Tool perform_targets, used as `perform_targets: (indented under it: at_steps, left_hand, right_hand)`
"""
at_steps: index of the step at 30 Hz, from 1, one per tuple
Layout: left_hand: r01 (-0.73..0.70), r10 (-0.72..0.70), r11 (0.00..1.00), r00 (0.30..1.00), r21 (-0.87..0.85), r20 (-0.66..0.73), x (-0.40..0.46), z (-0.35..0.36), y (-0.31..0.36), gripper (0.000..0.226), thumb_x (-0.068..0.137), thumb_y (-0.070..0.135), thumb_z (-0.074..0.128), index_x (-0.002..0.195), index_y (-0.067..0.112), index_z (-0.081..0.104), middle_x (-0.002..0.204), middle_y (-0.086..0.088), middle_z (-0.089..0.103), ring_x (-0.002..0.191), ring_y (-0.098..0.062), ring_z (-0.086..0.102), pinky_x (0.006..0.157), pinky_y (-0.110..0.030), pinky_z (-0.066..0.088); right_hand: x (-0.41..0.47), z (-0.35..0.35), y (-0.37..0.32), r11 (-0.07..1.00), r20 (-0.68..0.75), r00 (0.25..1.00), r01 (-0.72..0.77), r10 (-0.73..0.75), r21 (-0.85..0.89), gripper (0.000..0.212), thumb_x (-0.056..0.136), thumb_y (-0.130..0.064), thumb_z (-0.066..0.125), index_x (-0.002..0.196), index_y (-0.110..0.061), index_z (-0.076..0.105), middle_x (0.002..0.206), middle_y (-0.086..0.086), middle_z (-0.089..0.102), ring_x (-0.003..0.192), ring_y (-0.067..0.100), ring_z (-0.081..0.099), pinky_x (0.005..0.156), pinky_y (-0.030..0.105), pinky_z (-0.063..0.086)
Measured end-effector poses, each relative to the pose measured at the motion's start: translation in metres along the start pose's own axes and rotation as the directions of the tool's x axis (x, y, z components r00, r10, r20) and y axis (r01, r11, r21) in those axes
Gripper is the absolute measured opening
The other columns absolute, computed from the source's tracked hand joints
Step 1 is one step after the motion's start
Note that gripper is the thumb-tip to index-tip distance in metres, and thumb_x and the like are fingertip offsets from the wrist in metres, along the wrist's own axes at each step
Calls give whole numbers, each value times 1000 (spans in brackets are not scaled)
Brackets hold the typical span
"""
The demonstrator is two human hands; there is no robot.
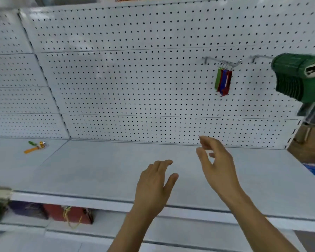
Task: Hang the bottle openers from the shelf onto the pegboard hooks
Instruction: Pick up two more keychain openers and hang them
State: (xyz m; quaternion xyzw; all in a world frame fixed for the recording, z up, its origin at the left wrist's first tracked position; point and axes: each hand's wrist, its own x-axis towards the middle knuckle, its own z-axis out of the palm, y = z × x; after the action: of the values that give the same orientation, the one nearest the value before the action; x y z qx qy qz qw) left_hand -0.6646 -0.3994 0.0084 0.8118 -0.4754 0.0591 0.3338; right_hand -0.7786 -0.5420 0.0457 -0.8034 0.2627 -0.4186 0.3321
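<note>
**Openers split between hook and far shelf corner, both hands empty**

Bottle openers in green, red and blue hang by their key rings in a tight bunch on a pegboard hook, high on the right part of the white pegboard. A second hook beside it looks bare, though a stack of green goods hides its tip. Two more small pieces, an orange opener and a green one with a metal ring between them, lie on the shelf at its far left, well apart from both hands.

The left hand hovers over the shelf with relaxed fingers, grasping nothing. The right hand is raised a little higher, its fingers loosely curved and apart, also empty.

By my reading the remaining work is the pieces at the left, and the risks come from there:

- The reach crosses the whole shelf, so a hasty grab could push the openers against the back panel or knock them to the floor.
- They seem tangled together; lifting one may drag the other and drop it.
- The loaded hook is crowded near its tip, so threading another ring could nudge the hanging ones off.
- The small ring opening must meet the upturned hook end squarely, or it will slip.
</note>
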Motion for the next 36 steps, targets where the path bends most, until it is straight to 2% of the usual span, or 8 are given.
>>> perform_targets:
  at_steps: [2,6,13,17,22,25,33,36]
  left_hand:
    - [50,-50,999,999,7,10,-22,2,-16,50,97,53,37,141,29,42,135,11,53,120,-9,52,98,-23,37]
    - [157,-157,988,987,7,20,-63,-1,-50,50,96,51,43,141,29,41,133,10,56,118,-8,54,96,-24,41]
    - [331,-331,944,944,-7,21,-112,-32,-124,47,96,46,50,138,27,46,133,7,56,118,-12,56,96,-27,48]
    - [388,-388,922,922,-8,18,-126,-69,-181,45,95,44,51,137,26,47,128,7,58,113,-13,57,93,-28,49]
    - [421,-422,906,906,30,38,-144,-140,-275,44,96,51,42,135,29,47,128,12,56,111,-7,56,89,-22,48]
    - [444,-446,894,895,53,26,-152,-185,-334,44,96,54,40,133,31,47,127,12,57,110,-6,56,90,-26,50]
    - [505,-504,863,863,-11,27,-141,-278,-449,34,97,38,52,128,26,53,120,10,62,103,-6,59,88,-27,53]
    - [515,-514,854,857,-71,26,-122,-292,-480,29,97,35,52,125,25,55,118,11,62,101,-5,59,84,-20,51]
  right_hand:
    - [-33,21,9,998,130,992,-1,9,-61,31,96,-31,51,127,-30,52,123,-18,56,115,2,53,98,32,45]
    - [-78,61,15,989,316,949,26,22,-148,32,97,-33,49,128,-31,50,124,-19,53,115,2,52,91,19,38]
    - [-117,143,-5,985,488,872,55,34,-166,33,95,-34,53,128,-29,51,123,-12,57,113,9,55,94,28,46]
    - [-126,209,-33,982,540,841,78,28,-172,32,95,-33,53,127,-26,53,120,-10,59,110,9,55,86,21,42]
    - [-140,311,-93,990,564,824,30,52,-135,29,95,-31,54,123,-26,56,117,-12,60,106,8,57,83,21,41]
    - [-143,371,-132,993,579,812,-3,69,-115,27,95,-31,54,122,-29,56,117,-15,59,106,6,57,83,22,44]
    - [-125,484,-197,997,567,820,-60,80,-53,20,94,-29,56,114,-29,60,111,-16,59,103,4,58,83,23,46]
    - [-102,517,-210,996,571,816,-51,84,-73,19,94,-30,56,113,-29,61,109,-16,59,100,3,57,82,24,43]
